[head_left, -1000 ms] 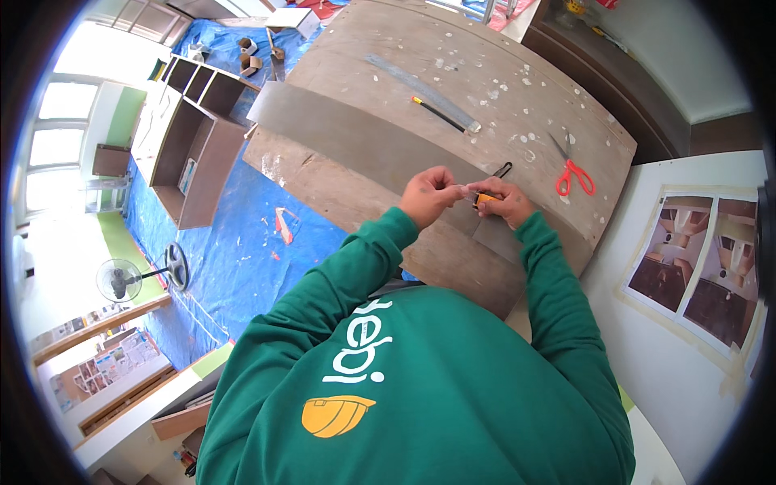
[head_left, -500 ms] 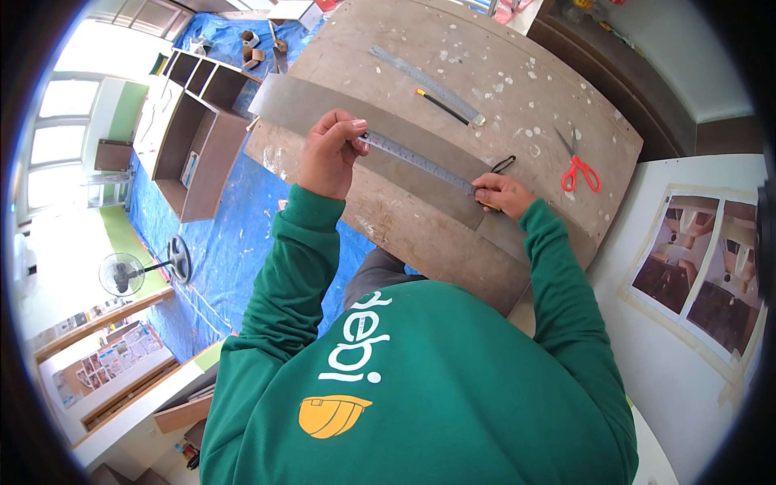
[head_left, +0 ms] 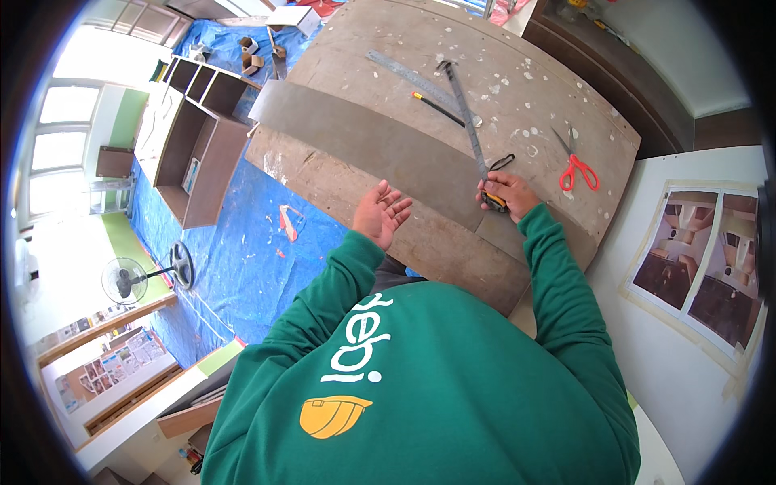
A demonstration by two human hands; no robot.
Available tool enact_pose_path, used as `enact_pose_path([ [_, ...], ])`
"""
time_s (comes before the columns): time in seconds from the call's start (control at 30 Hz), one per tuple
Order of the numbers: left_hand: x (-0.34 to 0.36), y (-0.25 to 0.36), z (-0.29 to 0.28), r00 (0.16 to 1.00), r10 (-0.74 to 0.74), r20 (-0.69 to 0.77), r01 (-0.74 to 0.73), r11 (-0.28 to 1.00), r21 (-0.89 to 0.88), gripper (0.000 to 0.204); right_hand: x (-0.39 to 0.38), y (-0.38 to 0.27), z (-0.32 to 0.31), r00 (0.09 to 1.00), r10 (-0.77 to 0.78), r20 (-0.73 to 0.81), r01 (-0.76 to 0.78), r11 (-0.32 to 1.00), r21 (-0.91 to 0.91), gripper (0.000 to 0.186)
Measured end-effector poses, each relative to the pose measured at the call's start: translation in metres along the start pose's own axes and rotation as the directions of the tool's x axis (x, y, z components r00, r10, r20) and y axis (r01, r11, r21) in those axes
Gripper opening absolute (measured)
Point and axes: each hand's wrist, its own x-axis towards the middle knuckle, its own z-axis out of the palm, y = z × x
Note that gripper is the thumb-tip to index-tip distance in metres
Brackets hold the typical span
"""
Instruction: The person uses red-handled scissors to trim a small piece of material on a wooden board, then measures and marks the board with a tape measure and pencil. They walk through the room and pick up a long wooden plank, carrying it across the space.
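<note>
Hovering empty, your left hand (head_left: 380, 217) no longer pinches the blade (head_left: 466, 117); your right hand (head_left: 514, 194) grips the tape measure (head_left: 493, 202), blade now angled over the worktop (head_left: 505, 101), so its tip is unheld.

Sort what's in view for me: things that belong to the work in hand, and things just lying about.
Likely part of the work:
- tape, blade out, in the right hand
- strip, near that hand
- perhaps pencil, ruler and scissors, untouched

Probably just lying about:
- red scrap on the tarp
- fan
- cabinet
</note>
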Motion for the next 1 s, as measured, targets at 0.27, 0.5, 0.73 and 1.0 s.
enact_pose_path([
  [0.27,0.0,-0.007,-0.002,0.995,-0.076,0.063,0.079,0.996,-0.049,0.04,-0.014,-0.018,0.003,0.998,-0.057,-0.041,0.062,0.988,0.14,0.016],
  [0.5,-0.003,-0.043,0.024,0.931,-0.332,0.15,0.297,0.931,0.212,0.033,-0.013,-0.017,0.0,1.0,-0.013,-0.003,0.013,0.994,0.112,0.016],
  [0.73,0.017,-0.058,0.022,0.919,-0.335,0.207,0.283,0.928,0.243,0.027,-0.018,-0.029,0.007,0.997,0.076,0.009,-0.076,0.997,-0.029,0.019],
  [1.0,0.016,-0.066,0.034,0.92,-0.304,0.247,0.231,0.93,0.287,0.023,-0.029,-0.087,-0.028,0.969,0.221,0.108,-0.102,0.761,-0.641,0.023],
])
